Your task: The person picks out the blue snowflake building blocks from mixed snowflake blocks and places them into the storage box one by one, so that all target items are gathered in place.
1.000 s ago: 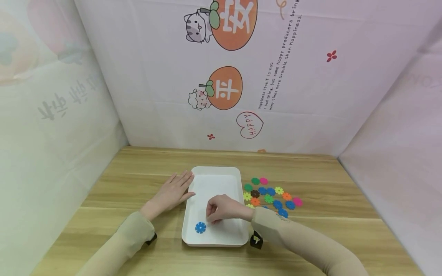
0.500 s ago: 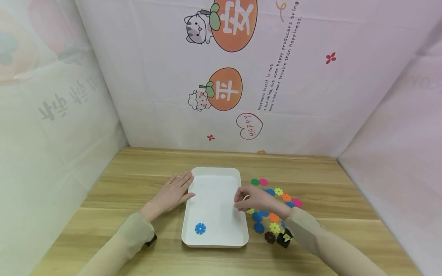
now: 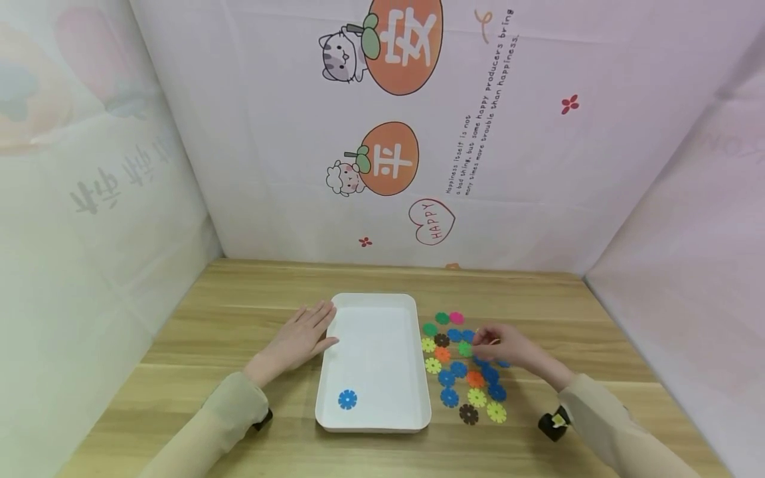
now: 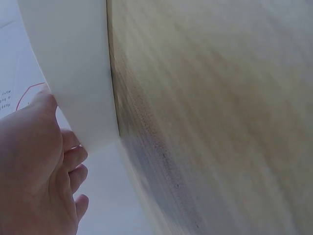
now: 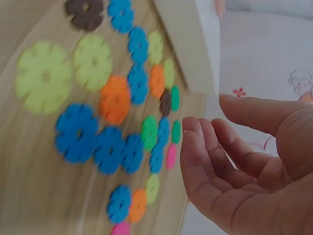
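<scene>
A blue flower-shaped piece [image 3: 347, 399] lies near the front left of the white tray [image 3: 373, 358]. My left hand [image 3: 295, 342] rests at the tray's left rim with its fingers straight; the left wrist view has this hand [image 4: 36, 161] against the tray's pale wall [image 4: 78, 73]. Above the colourful pieces right of the tray is my right hand [image 3: 510, 348], close to a green piece [image 3: 465, 348]. In the right wrist view this hand [image 5: 249, 161] has loosely bent fingers, a gap to the thumb, and nothing held. It partly covers some pieces in the head view.
Several loose pieces lie right of the tray, among them a pink one [image 3: 457, 318], a brown one [image 3: 469, 415] and a yellow one [image 3: 496, 411]. Printed white sheets stand behind the wooden table [image 3: 269, 279] and at both sides.
My right hand has moved from above the tray, near the blue piece, rightward over the loose pieces, uncovering some of them. My left hand has stayed at the rim.
</scene>
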`<action>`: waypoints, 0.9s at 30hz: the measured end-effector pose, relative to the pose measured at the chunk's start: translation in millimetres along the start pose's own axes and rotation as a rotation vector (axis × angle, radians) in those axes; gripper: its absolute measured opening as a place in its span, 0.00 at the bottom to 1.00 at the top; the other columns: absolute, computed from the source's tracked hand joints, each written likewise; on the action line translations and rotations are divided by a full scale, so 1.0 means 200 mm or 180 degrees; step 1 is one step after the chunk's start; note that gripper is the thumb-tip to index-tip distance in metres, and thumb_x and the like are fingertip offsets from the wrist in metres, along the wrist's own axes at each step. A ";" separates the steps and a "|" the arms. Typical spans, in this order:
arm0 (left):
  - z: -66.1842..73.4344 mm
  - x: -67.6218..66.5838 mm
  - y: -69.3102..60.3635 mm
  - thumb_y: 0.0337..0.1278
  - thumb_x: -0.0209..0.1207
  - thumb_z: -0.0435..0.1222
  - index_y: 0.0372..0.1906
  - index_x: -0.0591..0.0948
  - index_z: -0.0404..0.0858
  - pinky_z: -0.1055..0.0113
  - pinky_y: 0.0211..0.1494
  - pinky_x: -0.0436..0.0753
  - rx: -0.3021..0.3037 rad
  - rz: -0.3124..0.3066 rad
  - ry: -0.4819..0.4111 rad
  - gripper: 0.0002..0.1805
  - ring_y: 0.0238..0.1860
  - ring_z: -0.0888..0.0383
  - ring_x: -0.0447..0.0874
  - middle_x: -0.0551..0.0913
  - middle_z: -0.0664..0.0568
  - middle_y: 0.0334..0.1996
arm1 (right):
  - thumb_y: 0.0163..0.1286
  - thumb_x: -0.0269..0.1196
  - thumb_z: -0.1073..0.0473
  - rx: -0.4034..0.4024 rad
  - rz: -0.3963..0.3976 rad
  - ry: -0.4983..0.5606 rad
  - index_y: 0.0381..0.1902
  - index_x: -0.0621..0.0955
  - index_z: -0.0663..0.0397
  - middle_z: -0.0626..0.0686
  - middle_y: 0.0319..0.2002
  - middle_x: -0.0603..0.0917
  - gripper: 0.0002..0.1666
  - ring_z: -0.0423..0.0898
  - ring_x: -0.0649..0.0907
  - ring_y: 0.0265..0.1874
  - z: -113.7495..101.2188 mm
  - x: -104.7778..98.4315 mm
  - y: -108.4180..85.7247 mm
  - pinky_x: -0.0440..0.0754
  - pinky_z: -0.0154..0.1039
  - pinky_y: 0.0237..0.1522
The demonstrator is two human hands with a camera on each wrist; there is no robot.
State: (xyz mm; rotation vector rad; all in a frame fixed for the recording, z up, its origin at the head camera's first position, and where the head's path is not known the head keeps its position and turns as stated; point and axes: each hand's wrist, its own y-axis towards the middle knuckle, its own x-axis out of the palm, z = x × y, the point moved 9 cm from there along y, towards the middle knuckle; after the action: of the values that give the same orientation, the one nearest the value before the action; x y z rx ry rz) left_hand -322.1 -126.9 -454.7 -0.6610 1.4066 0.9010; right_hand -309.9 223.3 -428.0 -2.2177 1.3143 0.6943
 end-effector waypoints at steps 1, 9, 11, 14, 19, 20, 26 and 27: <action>0.00 0.00 0.00 0.74 0.47 0.54 0.76 0.60 0.33 0.42 0.79 0.58 -0.0005 0.0004 -0.0005 0.38 0.78 0.43 0.57 0.60 0.41 0.77 | 0.70 0.64 0.60 0.0044 0.0032 -0.0009 0.43 0.80 0.67 0.58 0.37 0.83 0.13 0.43 0.80 0.32 0.03 -0.02 -0.01 0.84 0.39 0.32; -0.01 0.01 0.00 0.74 0.46 0.54 0.76 0.60 0.33 0.42 0.79 0.58 -0.0045 -0.0019 -0.0018 0.38 0.78 0.43 0.56 0.59 0.41 0.77 | 0.67 0.66 0.60 0.0203 0.0370 -0.0511 0.42 0.80 0.68 0.58 0.37 0.84 0.14 0.44 0.80 0.35 0.16 -0.13 -0.09 0.81 0.34 0.30; -0.01 0.01 0.00 0.74 0.47 0.54 0.76 0.60 0.32 0.42 0.79 0.58 -0.0036 -0.0027 -0.0018 0.38 0.78 0.43 0.56 0.59 0.40 0.77 | 0.65 0.67 0.61 0.0238 0.0451 -0.0678 0.42 0.80 0.69 0.58 0.36 0.84 0.14 0.44 0.80 0.35 0.19 -0.15 -0.10 0.80 0.33 0.31; -0.01 0.01 -0.01 0.74 0.47 0.53 0.76 0.60 0.32 0.41 0.79 0.58 -0.0034 -0.0056 -0.0031 0.38 0.78 0.42 0.56 0.59 0.40 0.77 | 0.63 0.68 0.61 0.0303 0.0522 -0.0829 0.41 0.81 0.69 0.57 0.35 0.84 0.15 0.44 0.80 0.34 0.23 -0.16 -0.11 0.78 0.33 0.31; 0.00 0.01 -0.01 0.74 0.47 0.54 0.76 0.59 0.32 0.42 0.79 0.58 -0.0031 -0.0068 -0.0048 0.38 0.78 0.43 0.56 0.58 0.40 0.77 | 0.60 0.70 0.62 0.0369 0.0544 -0.0875 0.39 0.81 0.67 0.53 0.31 0.83 0.14 0.43 0.77 0.30 0.28 -0.16 -0.11 0.75 0.30 0.28; 0.00 0.01 -0.01 0.74 0.47 0.54 0.76 0.59 0.32 0.42 0.79 0.58 -0.0025 -0.0061 -0.0048 0.38 0.78 0.43 0.56 0.59 0.40 0.77 | 0.59 0.70 0.62 0.0385 0.0548 -0.0885 0.39 0.81 0.66 0.53 0.31 0.82 0.14 0.43 0.77 0.30 0.29 -0.15 -0.11 0.74 0.30 0.27; 0.00 0.01 -0.01 0.75 0.46 0.54 0.76 0.59 0.32 0.42 0.79 0.57 -0.0033 -0.0072 -0.0021 0.38 0.78 0.43 0.56 0.58 0.41 0.77 | 0.60 0.70 0.62 0.0535 0.0572 -0.0962 0.38 0.81 0.64 0.52 0.30 0.82 0.13 0.43 0.76 0.29 0.33 -0.14 -0.11 0.73 0.31 0.26; 0.00 0.01 0.00 0.75 0.46 0.54 0.76 0.59 0.32 0.42 0.79 0.57 -0.0032 -0.0071 -0.0021 0.38 0.78 0.43 0.56 0.59 0.40 0.77 | 0.59 0.71 0.62 0.0553 0.0582 -0.0979 0.38 0.81 0.64 0.53 0.30 0.82 0.13 0.44 0.77 0.29 0.33 -0.14 -0.11 0.74 0.32 0.26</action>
State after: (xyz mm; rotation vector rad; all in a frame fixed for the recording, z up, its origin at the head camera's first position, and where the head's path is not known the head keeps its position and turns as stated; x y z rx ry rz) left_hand -321.1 -126.9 -456.2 -0.6796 1.3870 0.8925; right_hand -315.2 292.5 -458.3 -1.7870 1.3700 0.9100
